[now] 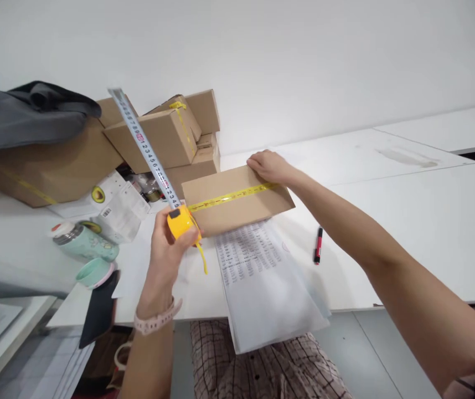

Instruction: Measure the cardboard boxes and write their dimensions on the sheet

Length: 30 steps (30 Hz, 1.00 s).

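My left hand is closed around a yellow tape measure, whose blade sticks out up and to the left. A yellow strap dangles from the tape's case. My right hand grips the far right edge of a cardboard box with yellow printed tape along its top. The box is tilted, above printed sheets of paper that overhang the table's front edge. The tape's case is by the box's left end; whether they touch I cannot tell.
Several cardboard boxes are stacked at the back left beneath a grey garment. A mint thermos, a mint cup and a dark flat object lie left. A red and black marker rests on the white table at right.
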### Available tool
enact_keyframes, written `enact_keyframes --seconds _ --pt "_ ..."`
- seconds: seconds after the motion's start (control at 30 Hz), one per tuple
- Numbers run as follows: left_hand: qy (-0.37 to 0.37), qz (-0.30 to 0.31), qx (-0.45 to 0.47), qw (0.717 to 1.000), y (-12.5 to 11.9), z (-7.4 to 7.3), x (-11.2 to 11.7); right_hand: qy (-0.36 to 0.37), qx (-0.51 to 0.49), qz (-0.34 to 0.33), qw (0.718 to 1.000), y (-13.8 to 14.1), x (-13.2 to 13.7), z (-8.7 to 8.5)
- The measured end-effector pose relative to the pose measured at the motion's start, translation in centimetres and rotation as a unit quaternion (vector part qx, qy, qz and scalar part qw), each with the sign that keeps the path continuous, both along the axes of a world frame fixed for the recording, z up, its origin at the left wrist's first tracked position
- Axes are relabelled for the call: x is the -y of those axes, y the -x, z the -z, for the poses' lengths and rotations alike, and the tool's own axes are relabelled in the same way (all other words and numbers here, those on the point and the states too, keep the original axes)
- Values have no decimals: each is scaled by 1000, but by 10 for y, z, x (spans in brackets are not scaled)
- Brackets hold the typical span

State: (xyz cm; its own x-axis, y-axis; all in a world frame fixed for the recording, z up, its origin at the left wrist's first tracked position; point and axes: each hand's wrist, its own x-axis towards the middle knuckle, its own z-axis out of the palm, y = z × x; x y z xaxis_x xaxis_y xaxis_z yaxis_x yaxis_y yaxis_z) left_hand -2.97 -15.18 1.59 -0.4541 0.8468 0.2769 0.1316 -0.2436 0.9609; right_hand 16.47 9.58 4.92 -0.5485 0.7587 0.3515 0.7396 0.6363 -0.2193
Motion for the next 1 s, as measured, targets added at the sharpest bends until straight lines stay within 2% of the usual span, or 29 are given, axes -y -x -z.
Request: enact_keyframes --seconds 0.07,0.2,0.3,0.37,0.57,0.8,1.0 --pt "-1 38 6 999 -17 12 7 -20 -29 2 999 17 -4 7" --pt "88 165 105 977 -64 49 21 -46 -83 26 995 33 -6 18" --pt "136 200 173 955 -96 74 27 -45 -95 22 994 33 -6 21" --pt "147 224 190 944 -112 84 28 -48 -97 19 994 32 -7 21" --pt "155 235 207 937 -133 94 33 -38 -111 25 993 35 -8 20" --pt "165 243 189 937 -140 92 33 -15 -123 30 992 36 -5 17" --pt "185 223 173 941 -144 101 34 -21 -122 33 992 34 -3 17"
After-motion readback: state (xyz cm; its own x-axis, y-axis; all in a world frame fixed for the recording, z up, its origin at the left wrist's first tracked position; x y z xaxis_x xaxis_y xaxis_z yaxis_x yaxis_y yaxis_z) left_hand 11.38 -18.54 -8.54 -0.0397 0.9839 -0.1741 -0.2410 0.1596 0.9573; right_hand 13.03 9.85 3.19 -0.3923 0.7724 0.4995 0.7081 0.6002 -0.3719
